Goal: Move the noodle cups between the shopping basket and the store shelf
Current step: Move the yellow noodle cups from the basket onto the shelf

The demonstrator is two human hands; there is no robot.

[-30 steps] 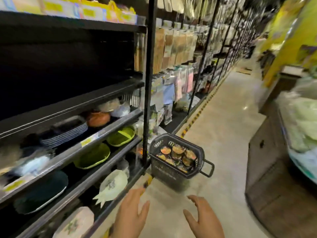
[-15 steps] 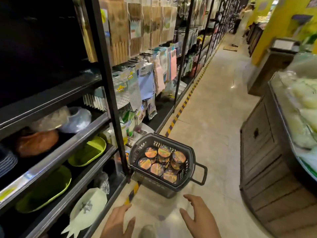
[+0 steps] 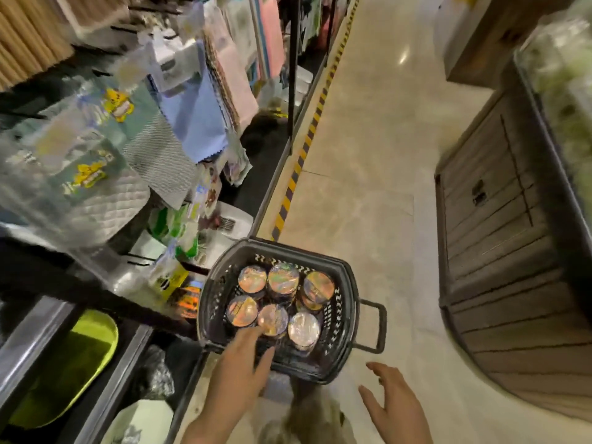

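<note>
From the head camera I see the shopping basket [image 3: 347, 302] on the floor beside the store shelf [image 3: 96, 376], noodle cups [image 3: 283, 278] standing inside. My left hand [image 3: 238, 370] reaches over its near rim, fingers [image 3: 251, 334] straight, tips at the nearest cup, holding nothing. My right hand [image 3: 395, 408] hovers outside, fingers spread wide.

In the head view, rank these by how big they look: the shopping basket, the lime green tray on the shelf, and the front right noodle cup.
1. shopping basket
2. lime green tray
3. front right noodle cup

The tray is partly hidden by the shelf.
</note>
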